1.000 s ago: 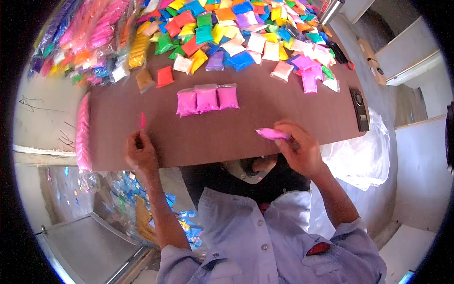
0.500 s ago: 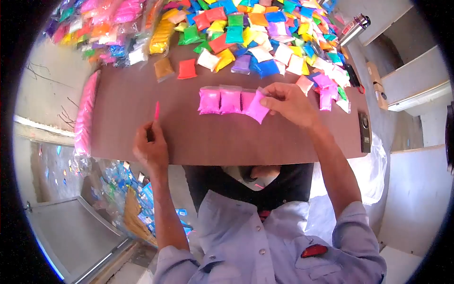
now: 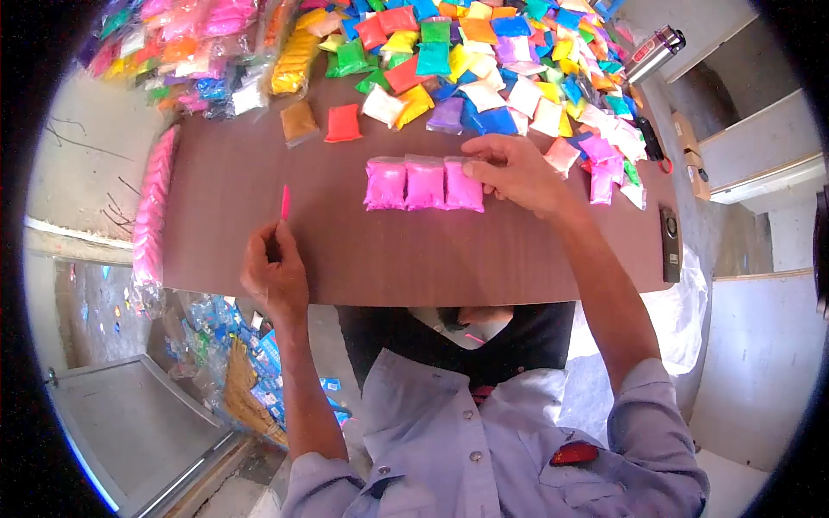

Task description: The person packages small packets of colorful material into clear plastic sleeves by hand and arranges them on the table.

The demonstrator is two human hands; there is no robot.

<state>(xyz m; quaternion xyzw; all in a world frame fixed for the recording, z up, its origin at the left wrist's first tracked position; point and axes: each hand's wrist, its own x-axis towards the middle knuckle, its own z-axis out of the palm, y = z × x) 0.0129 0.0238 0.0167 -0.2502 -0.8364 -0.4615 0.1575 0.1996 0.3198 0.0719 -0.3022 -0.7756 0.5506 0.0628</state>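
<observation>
A person in a pale blue shirt works at a brown worktop (image 3: 371,259), the right hand (image 3: 522,177) pinching the upper right corner of the last of three pink packets (image 3: 425,183) between thumb and bent fingers. The packets lie flat in a side-by-side row near the middle of the worktop, their clear tops toward its far edge. The left hand (image 3: 276,268), loosely curled above the worktop toward its near edge, grips a slim pink stick (image 3: 286,203) that points upward. A heap of colourful packets (image 3: 509,60) covers the far edge, with bulging clear bags (image 3: 207,52) crowding the far left corner. A brown packet (image 3: 299,123) and a red packet (image 3: 343,124) lie apart, just in front of the heap. A long pink bundle (image 3: 155,211) runs along the left edge, and a black device (image 3: 670,244) sits by the right edge. A steel flask (image 3: 656,53) leans at the far right corner. Around the worktop, a cardboard box (image 3: 688,155) sits near a pale wall to the right, clear plastic sheeting (image 3: 686,315) lies beyond the near right corner, and blue wrappers (image 3: 268,380) litter the floor below the near left corner, beside a grey panel (image 3: 129,432) with a metal frame.
</observation>
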